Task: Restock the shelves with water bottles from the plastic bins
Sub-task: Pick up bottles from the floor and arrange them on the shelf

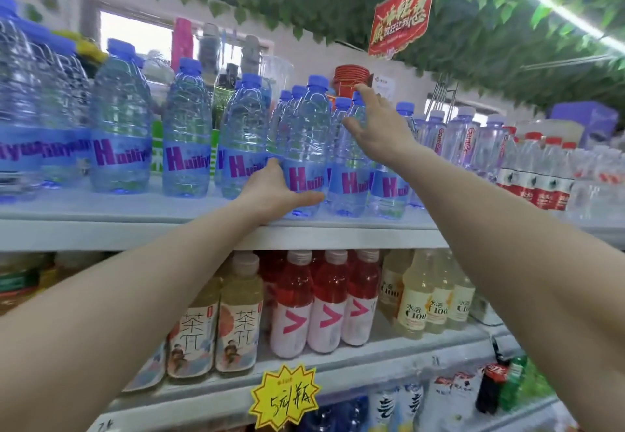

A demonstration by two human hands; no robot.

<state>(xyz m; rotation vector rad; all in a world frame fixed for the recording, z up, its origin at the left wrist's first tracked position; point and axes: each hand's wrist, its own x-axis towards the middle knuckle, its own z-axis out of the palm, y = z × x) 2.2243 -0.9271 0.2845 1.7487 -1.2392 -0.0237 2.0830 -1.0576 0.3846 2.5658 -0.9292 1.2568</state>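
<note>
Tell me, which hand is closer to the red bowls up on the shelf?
Right. The right hand reaches up among the bottle necks, its fingertips just below the red bowls. The left hand is lower, holding a bottle near the shelf edge.

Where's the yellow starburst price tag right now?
Head view, bottom centre: the yellow starburst price tag hangs on the lower shelf edge, just below the red drink bottles.

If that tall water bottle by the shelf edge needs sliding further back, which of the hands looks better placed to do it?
Probably the left hand: it already wraps the label of the front bottle low on the top shelf. The right hand only rests its fingers high on the neighbouring bottle.
</note>
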